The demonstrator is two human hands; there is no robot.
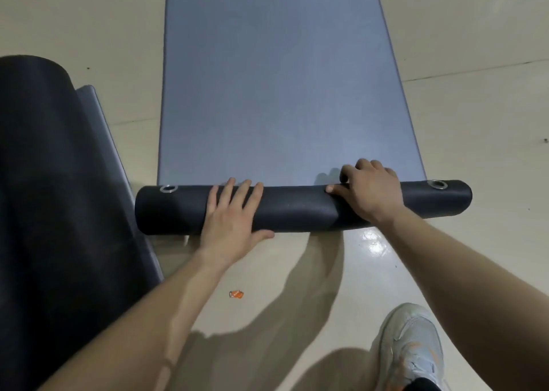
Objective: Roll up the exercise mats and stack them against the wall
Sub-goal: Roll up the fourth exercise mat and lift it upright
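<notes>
You have a grey-blue mat (276, 93) lying flat on the pale floor (475, 123), running straight away from you. Its near end is turned over into a tight dark roll (297, 209) that lies crosswise just ahead of you. Your left hand (231, 212) rests palm down on the left half of the roll, fingers straight and a little spread, their tips reaching the far side. Its thumb sticks out low along the near side, and the hand grips nothing, only presses. Your right hand (371, 191) sits on the right half, its fingers bent over the top and down the far side, where the roll meets the flat part of the mat. Its thumb is laid leftward along the top, so this hand has hold of the roll, which dents slightly beside it. A metal left eyelet (168, 188) shows near one end of the roll and a right eyelet (439, 184) near the other. On your left, close to the roll's left end, lies a second mat (53, 182), dark and rolled thick, with a grey flap of it flat on the floor along its right side; you cannot tell whether the two touch. A small orange scrap (236, 293) lies on the floor between your forearms, on the near side of the roll. Your pale shoe (413, 349) stands on the floor below your right forearm.
</notes>
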